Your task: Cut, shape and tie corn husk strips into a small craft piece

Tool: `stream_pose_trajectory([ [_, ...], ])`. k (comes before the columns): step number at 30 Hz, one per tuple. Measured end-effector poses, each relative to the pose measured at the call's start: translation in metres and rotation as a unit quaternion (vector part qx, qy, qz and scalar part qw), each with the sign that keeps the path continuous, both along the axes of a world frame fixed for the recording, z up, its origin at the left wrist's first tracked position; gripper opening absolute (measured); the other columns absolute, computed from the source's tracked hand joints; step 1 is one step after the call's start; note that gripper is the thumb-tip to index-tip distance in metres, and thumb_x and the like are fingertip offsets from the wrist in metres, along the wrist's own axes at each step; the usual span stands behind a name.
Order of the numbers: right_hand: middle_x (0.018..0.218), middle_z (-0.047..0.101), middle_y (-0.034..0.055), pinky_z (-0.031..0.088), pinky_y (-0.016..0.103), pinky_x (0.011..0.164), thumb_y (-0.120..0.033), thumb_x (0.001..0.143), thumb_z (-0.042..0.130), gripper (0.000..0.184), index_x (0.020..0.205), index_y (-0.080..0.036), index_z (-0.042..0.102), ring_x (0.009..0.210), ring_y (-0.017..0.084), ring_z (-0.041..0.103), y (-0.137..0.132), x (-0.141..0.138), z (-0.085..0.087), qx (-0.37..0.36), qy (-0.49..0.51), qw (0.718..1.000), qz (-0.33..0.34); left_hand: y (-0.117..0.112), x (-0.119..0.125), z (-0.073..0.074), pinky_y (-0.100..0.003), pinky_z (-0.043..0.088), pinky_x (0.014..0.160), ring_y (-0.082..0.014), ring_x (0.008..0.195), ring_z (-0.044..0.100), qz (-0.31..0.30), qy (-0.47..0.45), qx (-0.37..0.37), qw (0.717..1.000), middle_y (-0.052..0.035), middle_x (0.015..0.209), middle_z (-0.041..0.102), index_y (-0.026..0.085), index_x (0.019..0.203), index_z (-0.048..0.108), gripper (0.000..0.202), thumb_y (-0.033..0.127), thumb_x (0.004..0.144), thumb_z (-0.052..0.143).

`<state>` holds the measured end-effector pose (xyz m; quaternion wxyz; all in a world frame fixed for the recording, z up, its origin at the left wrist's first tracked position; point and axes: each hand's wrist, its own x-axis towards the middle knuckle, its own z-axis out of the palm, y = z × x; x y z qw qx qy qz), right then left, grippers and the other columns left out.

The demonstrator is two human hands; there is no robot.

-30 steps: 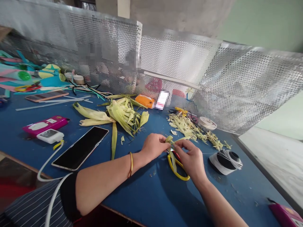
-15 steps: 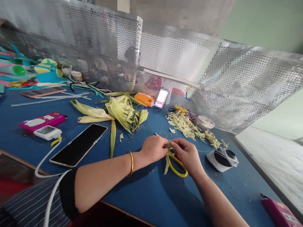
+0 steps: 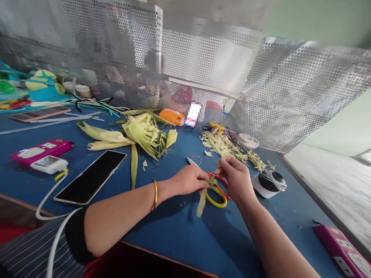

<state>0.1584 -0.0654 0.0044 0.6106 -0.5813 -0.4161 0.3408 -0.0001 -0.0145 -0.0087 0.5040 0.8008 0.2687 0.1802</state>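
My left hand (image 3: 189, 180) and my right hand (image 3: 236, 178) meet over the blue table (image 3: 179, 231), both pinched on a folded green leaf strip (image 3: 203, 195) whose loose end hangs down toward me. Scissors with red and yellow handles (image 3: 218, 192) lie on the table just under the hands, blade tip pointing away to the left. A gold bangle (image 3: 155, 189) sits on my left wrist.
A pile of green corn husks (image 3: 142, 134) lies beyond, shredded husk bits (image 3: 228, 148) to its right. A spool of white thread (image 3: 268, 183) stands right of my hand. A black phone (image 3: 91, 177), white charger (image 3: 49, 164) and pink case (image 3: 40, 150) lie left. Perforated metal screen (image 3: 261, 88) behind.
The hands have stayed together on the strip and lifted slightly off the scissors, whose red handle now shows; the strip's tail hangs lower. The view has drifted right.
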Motion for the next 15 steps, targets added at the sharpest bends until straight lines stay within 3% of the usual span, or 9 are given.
stream_pose_trajectory([
  [5,0.059,0.063,-0.0005,0.050,0.026,0.052,-0.048,0.066,0.074,0.033,0.069,-0.020,0.056,0.055,0.017,0.066,0.0027,0.0033,0.0000,0.006,0.029,0.999,-0.027,0.0034,-0.0007,-0.0001,-0.023,0.046,0.067,-0.0132,0.064,0.060,-0.028,-0.081,-0.136,0.987,-0.0024,0.067,0.068,0.017,0.067,0.072,0.018,0.020,0.078,0.058],
  [10,0.062,0.066,0.0000,0.054,0.029,0.061,-0.045,0.071,0.070,0.029,0.071,-0.020,0.056,0.062,0.018,0.069,0.0026,-0.0012,-0.0014,0.013,0.007,1.000,0.003,0.0043,-0.0047,0.0033,-0.028,0.048,0.070,-0.0152,0.065,0.062,-0.062,-0.067,-0.200,0.975,-0.0031,0.069,0.069,0.017,0.067,0.073,0.013,0.028,0.073,0.068],
  [15,0.065,0.068,0.0014,0.052,0.029,0.058,-0.045,0.077,0.065,0.026,0.074,-0.021,0.055,0.062,0.018,0.068,0.0034,-0.0052,-0.0079,0.002,-0.038,0.999,0.025,0.0019,-0.0052,0.0040,-0.028,0.049,0.067,-0.0143,0.061,0.060,-0.034,-0.054,-0.268,0.961,-0.0049,0.069,0.069,0.015,0.067,0.073,0.019,0.035,0.069,0.075],
])
